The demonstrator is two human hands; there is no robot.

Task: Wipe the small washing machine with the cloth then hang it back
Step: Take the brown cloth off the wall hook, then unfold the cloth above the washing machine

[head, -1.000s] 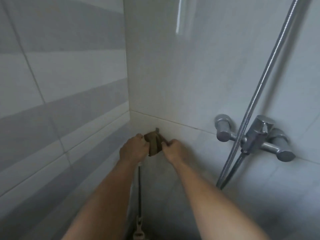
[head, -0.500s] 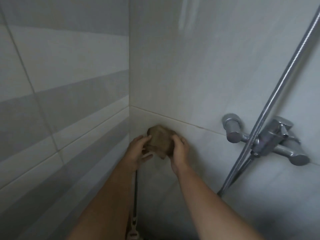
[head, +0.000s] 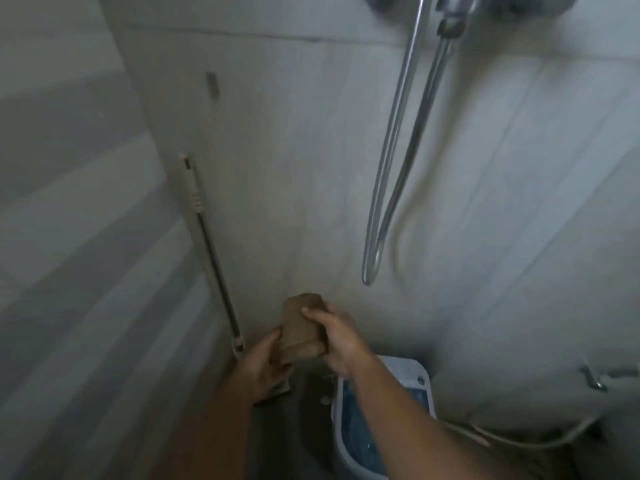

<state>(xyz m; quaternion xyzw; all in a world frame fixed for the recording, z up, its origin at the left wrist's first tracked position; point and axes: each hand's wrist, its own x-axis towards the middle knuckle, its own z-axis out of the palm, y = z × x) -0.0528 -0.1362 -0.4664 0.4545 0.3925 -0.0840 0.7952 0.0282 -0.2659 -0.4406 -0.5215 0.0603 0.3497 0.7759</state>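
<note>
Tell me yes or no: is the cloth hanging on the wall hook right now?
No, the brown cloth is bunched between the left hand and right hand, well below the bare hook.

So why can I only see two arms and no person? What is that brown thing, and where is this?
The camera is worn on the person's head and looks forward and down, so you see only their own two bare arms reaching out. There is just this one view. It is a bathroom with tiled walls. The left hand and the right hand both hold a brown cloth, bunched up between them in front of the wall. Below the right arm is a small washing machine, white with a blue top; part of it is hidden by the arm. A shiny shower hose hangs in a loop down the wall. In the corner leans a long-handled cleaning tool; its head is hidden behind the left hand. A small hook sits higher up on the wall.
</note>
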